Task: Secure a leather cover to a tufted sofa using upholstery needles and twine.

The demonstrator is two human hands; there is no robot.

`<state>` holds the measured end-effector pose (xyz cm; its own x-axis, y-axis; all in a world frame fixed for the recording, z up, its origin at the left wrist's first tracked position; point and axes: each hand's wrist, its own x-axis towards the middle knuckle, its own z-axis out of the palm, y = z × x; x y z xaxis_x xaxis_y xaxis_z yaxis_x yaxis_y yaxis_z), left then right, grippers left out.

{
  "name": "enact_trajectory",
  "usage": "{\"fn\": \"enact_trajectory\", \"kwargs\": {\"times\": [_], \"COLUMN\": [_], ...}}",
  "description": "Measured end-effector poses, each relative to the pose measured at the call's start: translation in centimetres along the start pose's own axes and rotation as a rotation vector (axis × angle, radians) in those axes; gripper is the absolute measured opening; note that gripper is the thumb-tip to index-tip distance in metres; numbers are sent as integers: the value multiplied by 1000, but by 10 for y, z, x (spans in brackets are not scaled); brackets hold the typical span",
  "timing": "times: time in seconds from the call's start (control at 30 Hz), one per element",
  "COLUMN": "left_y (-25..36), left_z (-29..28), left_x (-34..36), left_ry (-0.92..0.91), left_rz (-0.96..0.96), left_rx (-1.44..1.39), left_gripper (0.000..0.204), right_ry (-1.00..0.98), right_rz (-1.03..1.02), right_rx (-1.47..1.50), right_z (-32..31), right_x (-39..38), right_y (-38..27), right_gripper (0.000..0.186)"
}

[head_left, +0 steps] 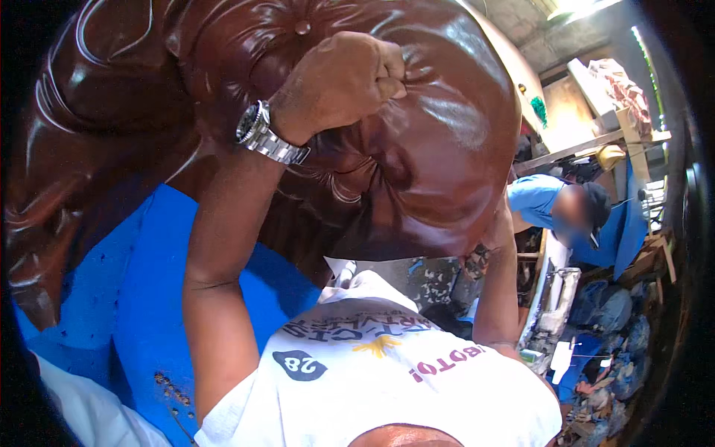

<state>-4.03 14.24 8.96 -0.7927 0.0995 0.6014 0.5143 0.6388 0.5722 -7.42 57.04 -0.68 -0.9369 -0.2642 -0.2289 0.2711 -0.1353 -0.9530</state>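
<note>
A glossy dark brown leather cover [454,141], tufted and creased, fills the upper middle in front of me. My left hand [346,78] is closed on top of it with the fingers curled under, and folds in the leather run out from the fingertips. A metal watch [269,135] is on the left wrist. At the cover's lower right edge is my right hand [490,237], its fingers hidden behind the leather. A button [302,28] sits in a tuft above my left hand. More loose brown leather [82,171] hangs at the left.
Blue sheeting [156,283] lies under the leather at the left. To the right, a person [544,203] in a blue shirt and dark cap bends over. Beyond are wooden boards [573,119], plastic bags [607,309] and scattered scraps [596,406].
</note>
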Motion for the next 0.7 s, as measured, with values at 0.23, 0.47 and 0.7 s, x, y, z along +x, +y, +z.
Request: {"fn": "enact_trajectory", "kwargs": {"times": [0.23, 0.47, 0.7], "left_y": [11, 37, 27], "left_z": [-15, -7, -8], "left_x": [-9, -3, -5], "left_ry": [5, -43, -26], "left_rz": [-163, -411, -375], "left_rx": [-120, 34, -142], "left_gripper": [22, 27, 22], "right_ry": [-265, -211, 43], "right_rz": [-302, -110, -375], "right_rx": [263, -55, 83], "right_z": [-1, 25, 80], "right_x": [-9, 24, 22], "right_y": [-45, -98, -133], "right_gripper": [46, 54, 32]}}
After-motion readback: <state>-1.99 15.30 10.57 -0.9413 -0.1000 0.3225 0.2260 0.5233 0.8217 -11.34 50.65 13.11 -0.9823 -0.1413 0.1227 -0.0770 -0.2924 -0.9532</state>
